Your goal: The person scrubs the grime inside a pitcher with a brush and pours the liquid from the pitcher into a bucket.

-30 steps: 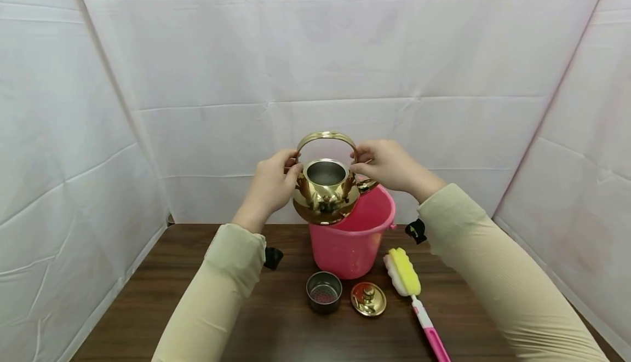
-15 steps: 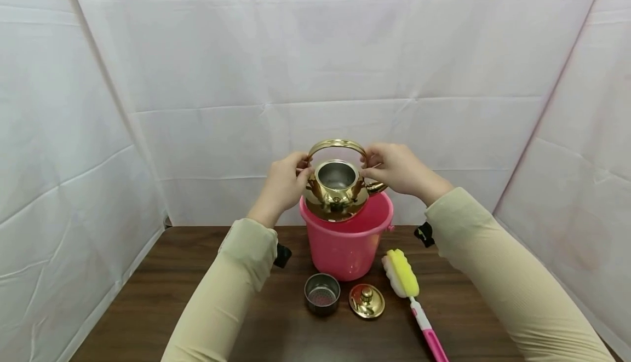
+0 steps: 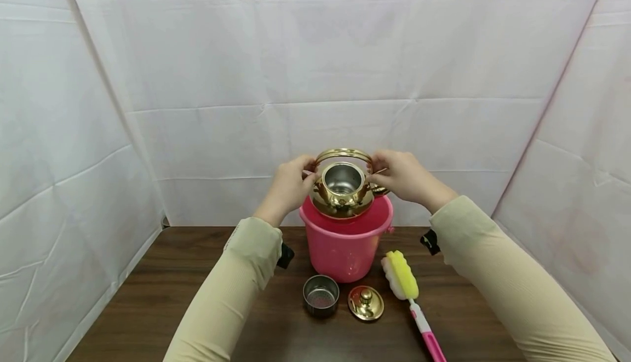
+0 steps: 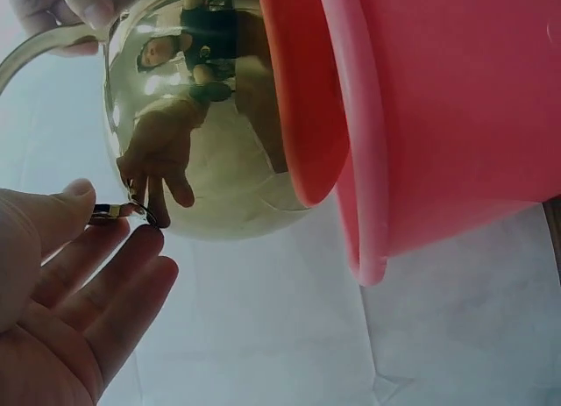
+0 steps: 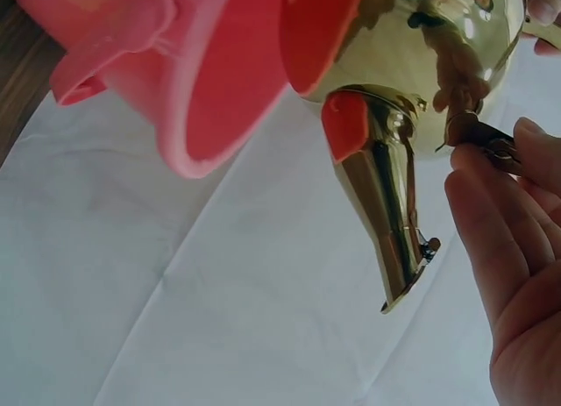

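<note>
A shiny gold teapot [image 3: 342, 206] without its lid hangs over the mouth of a pink bucket [image 3: 342, 252], its opening tipped toward me. My left hand [image 3: 291, 187] pinches the left foot of its arched handle [image 3: 344, 153] between thumb and fingers. On the other side my right hand [image 3: 406, 174] pinches the handle's right foot. In the right wrist view the spout [image 5: 386, 213] points away from the bucket. The left wrist view shows the teapot's rounded body [image 4: 210, 134] close to the bucket's rim [image 4: 364, 143].
In front of the bucket stand a metal strainer cup [image 3: 321, 296] and a gold lid [image 3: 366, 303] with a knob. A yellow and white sponge brush [image 3: 401, 277] with a pink handle lies to their right. White cloth [image 3: 320, 77] walls in the brown wooden table [image 3: 207, 274].
Both hands have moved the teapot to the right and down, so it now sits lower over the middle of the bucket. The cup, lid and brush have stayed in place.
</note>
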A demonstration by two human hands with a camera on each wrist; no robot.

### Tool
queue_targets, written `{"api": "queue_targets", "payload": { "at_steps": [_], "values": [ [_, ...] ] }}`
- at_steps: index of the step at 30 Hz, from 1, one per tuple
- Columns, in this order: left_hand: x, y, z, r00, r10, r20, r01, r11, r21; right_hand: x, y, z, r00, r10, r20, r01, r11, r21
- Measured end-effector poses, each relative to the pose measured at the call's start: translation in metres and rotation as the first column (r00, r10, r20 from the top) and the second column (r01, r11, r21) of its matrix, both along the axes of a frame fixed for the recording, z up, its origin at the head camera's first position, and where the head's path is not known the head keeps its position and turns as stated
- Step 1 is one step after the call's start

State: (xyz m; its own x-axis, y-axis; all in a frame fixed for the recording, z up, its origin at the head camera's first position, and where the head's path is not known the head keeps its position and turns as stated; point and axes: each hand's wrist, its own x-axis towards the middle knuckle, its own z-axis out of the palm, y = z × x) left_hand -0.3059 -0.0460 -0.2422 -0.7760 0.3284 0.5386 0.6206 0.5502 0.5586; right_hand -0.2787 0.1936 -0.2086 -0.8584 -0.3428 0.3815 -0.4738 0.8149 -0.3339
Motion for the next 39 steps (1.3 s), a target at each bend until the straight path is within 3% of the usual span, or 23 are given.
{"api": "queue_targets", "payload": {
  "at_steps": [12,26,34,39],
  "values": [
    [-0.003,0.002,-0.007,0.999,-0.049,-0.011,0.049,0.997,-0.057,0.004,0.006,-0.019,1.000,0.025,-0.010,-0.025,0.999,-0.040],
    [0.002,0.001,-0.019,0.998,-0.043,-0.036,0.037,0.988,-0.147,0.007,0.007,-0.041,0.986,0.077,-0.150,-0.076,0.997,0.015],
    [0.006,0.000,-0.022,0.988,-0.042,-0.149,0.008,0.974,-0.227,0.011,0.007,-0.050,0.968,0.091,-0.233,-0.073,0.994,0.083],
    [0.007,-0.001,-0.028,0.964,-0.063,-0.258,-0.004,0.968,-0.250,0.011,0.011,-0.059,0.928,0.139,-0.347,-0.095,0.986,0.140]
  ]
}}
